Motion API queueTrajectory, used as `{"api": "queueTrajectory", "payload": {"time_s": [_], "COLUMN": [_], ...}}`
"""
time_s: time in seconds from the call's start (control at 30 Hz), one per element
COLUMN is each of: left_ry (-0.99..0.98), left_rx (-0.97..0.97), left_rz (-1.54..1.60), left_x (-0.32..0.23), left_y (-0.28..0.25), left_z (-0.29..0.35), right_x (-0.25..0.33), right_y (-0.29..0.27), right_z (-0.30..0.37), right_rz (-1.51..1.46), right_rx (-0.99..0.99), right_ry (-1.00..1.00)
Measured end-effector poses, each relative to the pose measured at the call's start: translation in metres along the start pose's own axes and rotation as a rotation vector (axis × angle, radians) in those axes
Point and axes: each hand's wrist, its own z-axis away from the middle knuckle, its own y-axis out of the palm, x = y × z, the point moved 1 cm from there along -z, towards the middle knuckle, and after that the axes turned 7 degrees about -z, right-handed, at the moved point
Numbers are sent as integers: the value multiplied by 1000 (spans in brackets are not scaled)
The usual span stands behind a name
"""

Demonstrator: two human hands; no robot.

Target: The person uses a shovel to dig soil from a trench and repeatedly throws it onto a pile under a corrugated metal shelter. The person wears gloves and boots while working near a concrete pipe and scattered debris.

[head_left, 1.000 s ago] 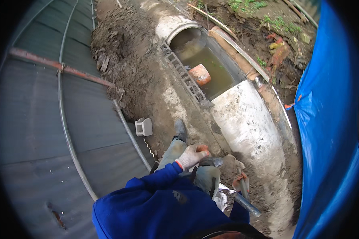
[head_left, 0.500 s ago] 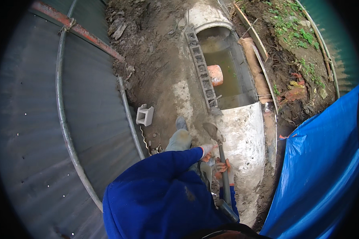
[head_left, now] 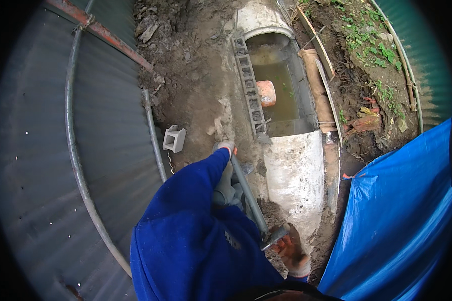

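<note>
From the left: 1 grey concrete block (head_left: 174, 139) lies on the dirt. Our left hand (head_left: 225, 147) closes around the upper end of 1 long tool handle (head_left: 246, 188), which slants down-right (over the muddy ground) to our gloved right hand (head_left: 292, 251), closed at its lower end.

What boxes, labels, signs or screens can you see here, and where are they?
No boxes, labels, signs or screens show anywhere.
Nearest to wrapping: a crumpled reddish scrap lies on the dirt at the right, beside the water-filled trench.
A big blue tarp hangs at the right, plain with no markings visible.
</note>
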Motion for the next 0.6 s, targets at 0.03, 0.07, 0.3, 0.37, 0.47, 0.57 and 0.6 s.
{"api": "queueTrajectory", "payload": {"time_s": [0.03, 0.07, 0.3, 0.37, 0.47, 0.57, 0.6], "left_ry": [-5, 2, -71, -53, -63, -213, -305], "left_rx": [-58, -47, -218, -199, -202, -10, -6], "left_rz": [-34, 27, -149, 115, 300, 110, 230], "left_x": [-3, -6, -5, 5, 26, 55, 65], "left_y": [-7, -10, -1, 15, 57, 118, 138], "left_z": [-12, -23, -95, -115, -136, -138, -134], "right_x": [-3, -12, -56, -86, -150, -207, -211], "right_y": [-3, -4, -27, -54, -120, -177, -190], "right_z": [2, -1, -111, -153, -182, -174, -163], "right_rz": [144, 290, 128, 6, 0, -10, 23], "right_rx": [-77, -153, -598, -654, -739, -1096, -1099], "right_ry": [-23, -46, -67, -90, 8, 30, 29]}}
